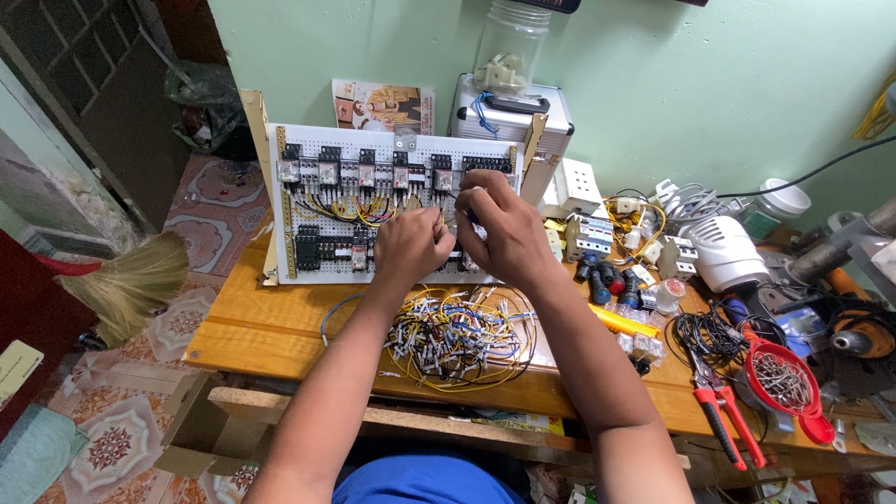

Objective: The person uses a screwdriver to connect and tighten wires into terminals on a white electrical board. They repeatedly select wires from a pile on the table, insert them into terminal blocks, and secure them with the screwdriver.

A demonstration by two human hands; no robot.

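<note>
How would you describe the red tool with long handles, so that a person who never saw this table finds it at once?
Start at the wooden table and go to its front right corner, right of the person's right hand. There, beside a red funnel full of small metal pieces, lie the pliers. They alone have two long red handles, pointing toward the table's front edge.

Panel [392, 201] standing at back of tabletop [252, 317], wire pile [457, 338] lying in front, pliers [723, 411] sitting far right, case [511, 112] sitting behind panel.
</note>
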